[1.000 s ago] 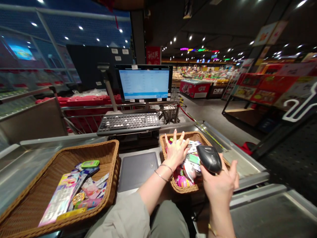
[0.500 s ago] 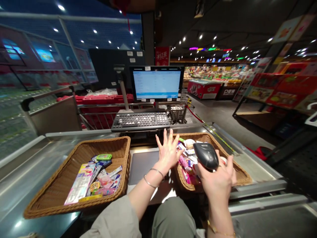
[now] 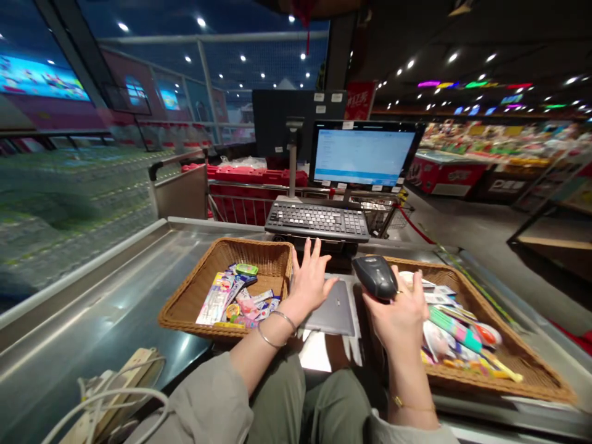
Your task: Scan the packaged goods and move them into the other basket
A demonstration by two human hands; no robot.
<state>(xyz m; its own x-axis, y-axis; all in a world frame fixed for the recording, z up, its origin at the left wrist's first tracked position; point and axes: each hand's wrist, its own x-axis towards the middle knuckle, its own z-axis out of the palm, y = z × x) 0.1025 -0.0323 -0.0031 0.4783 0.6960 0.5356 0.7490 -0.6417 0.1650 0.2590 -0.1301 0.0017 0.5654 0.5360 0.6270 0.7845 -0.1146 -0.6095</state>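
My right hand (image 3: 400,314) is closed around a black handheld barcode scanner (image 3: 375,277), held up over the left end of the right wicker basket (image 3: 531,373), which is full of small colourful packets. My left hand (image 3: 311,277) is open with fingers spread and holds nothing; it hovers between the two baskets, above the grey scan plate (image 3: 333,314) and beside the left wicker basket (image 3: 185,305). That left basket holds several candy and toy packets (image 3: 235,301).
A keyboard (image 3: 318,220) and a lit monitor (image 3: 365,155) stand behind the baskets on the steel checkout counter (image 3: 115,308). A power strip with white cable (image 3: 115,394) lies at the front left. Red shopping trolleys (image 3: 250,185) sit behind the counter; store aisles lie to the right.
My head has turned left, so the view shifted. My left hand drew out of the right basket, empty, to the gap between the baskets. The right hand kept the scanner.
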